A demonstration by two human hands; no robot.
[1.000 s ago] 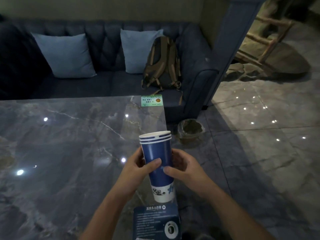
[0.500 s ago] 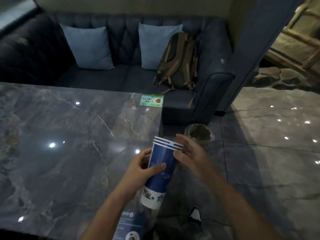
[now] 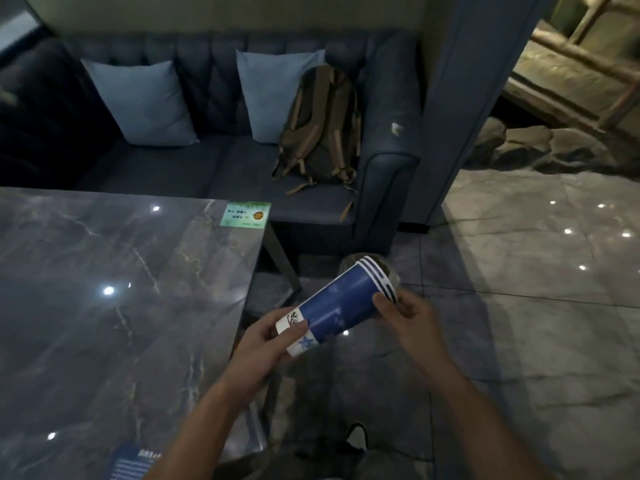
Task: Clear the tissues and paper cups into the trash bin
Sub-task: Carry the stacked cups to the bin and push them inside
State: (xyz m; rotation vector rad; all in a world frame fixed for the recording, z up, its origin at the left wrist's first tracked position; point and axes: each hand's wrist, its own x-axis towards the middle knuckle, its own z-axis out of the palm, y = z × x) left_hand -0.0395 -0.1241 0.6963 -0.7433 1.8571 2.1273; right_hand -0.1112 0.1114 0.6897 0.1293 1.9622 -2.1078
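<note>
Marble-patterned table (image 3: 104,289) at left; sofa (image 3: 214,168) with backpack (image 3: 318,126) behind. Trash bin (image 3: 393,271) on the floor, mostly hidden by the stacked paper cups (image 3: 341,304), held tilted just off the table edge. Left hand (image 3: 266,344) grips their base; right hand (image 3: 412,317) grips near the rims.

Stack of nested blue paper cups (image 3: 341,303), three white rims showing, white base band with printed motif, tilted steeply with mouth up-right and base down-left, off the table, mouth end in front of the partly hidden trash bin (image 3: 393,271) on the floor
</note>
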